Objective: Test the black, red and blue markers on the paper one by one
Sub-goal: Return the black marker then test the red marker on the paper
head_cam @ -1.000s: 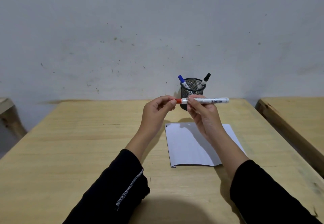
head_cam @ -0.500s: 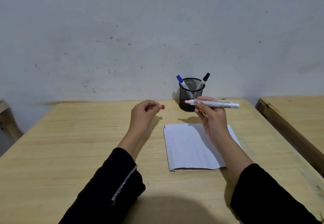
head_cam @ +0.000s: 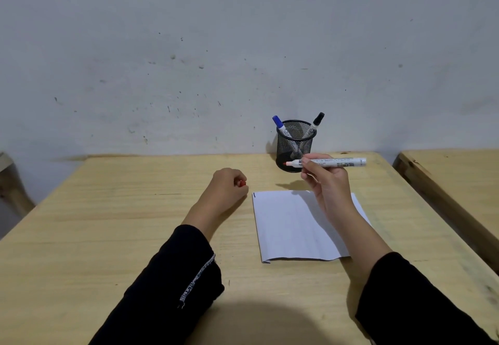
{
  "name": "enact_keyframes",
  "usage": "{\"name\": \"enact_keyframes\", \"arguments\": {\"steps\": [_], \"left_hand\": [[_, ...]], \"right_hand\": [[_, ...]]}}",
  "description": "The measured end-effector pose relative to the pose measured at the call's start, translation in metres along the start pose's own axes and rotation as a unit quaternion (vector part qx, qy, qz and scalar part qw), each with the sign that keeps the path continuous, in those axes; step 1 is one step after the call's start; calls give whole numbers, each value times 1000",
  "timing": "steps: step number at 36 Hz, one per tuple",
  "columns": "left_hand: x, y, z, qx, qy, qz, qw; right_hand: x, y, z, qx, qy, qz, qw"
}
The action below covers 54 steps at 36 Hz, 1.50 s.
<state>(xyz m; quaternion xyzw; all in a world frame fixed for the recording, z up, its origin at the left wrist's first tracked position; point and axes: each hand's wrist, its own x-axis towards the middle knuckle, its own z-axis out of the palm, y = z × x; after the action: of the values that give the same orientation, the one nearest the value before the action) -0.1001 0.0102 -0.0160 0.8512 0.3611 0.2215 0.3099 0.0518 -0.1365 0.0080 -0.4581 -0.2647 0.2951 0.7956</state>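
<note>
My right hand [head_cam: 328, 182] holds the uncapped red marker [head_cam: 337, 162] level above the far edge of the white paper [head_cam: 291, 225], its red tip pointing left. My left hand [head_cam: 226, 188] rests low over the table left of the paper, fingers closed on the small red cap [head_cam: 242, 183]. The blue marker [head_cam: 279, 124] and the black marker [head_cam: 316, 123] stand capped in the black mesh cup [head_cam: 294, 147] behind the paper. A short dark stroke marks the paper's top left corner.
The wooden table [head_cam: 108, 236] stands against a grey wall. A second wooden table [head_cam: 453, 177] sits to the right across a narrow gap. Part of another piece of furniture shows at the far left edge.
My left hand pulled the red cap off the marker and moved left and down toward the table. My right hand shifted the marker slightly right, its tip now bare.
</note>
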Motion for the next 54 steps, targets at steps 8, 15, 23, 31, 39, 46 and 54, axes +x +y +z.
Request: {"name": "enact_keyframes", "arguments": {"steps": [8, 15, 23, 31, 39, 46, 54], "left_hand": [[-16, -4, -1, -3, 67, 7, 998], [-48, -1, -3, -9, 73, 99, 992], [-67, -2, 12, -2, -22, 141, 990], [-66, -6, 19, 25, -13, 135, 990], [-65, -5, 19, 20, -16, 128, 991], [-66, -3, 19, 19, -18, 123, 992], [-66, -3, 20, 12, -16, 120, 993]], "right_hand": [[-2, -1, 10, -7, -12, 5, 1000], [-2, 9, 35, -7, -9, 27, 1000], [-5, 33, 50, -102, 13, 19, 995], [-6, 56, 46, -110, 49, 79, 990], [-3, 62, 45, -135, 47, 65, 988], [-2, 65, 44, -149, 28, 64, 986], [-4, 65, 46, -180, 25, 52, 982]]}}
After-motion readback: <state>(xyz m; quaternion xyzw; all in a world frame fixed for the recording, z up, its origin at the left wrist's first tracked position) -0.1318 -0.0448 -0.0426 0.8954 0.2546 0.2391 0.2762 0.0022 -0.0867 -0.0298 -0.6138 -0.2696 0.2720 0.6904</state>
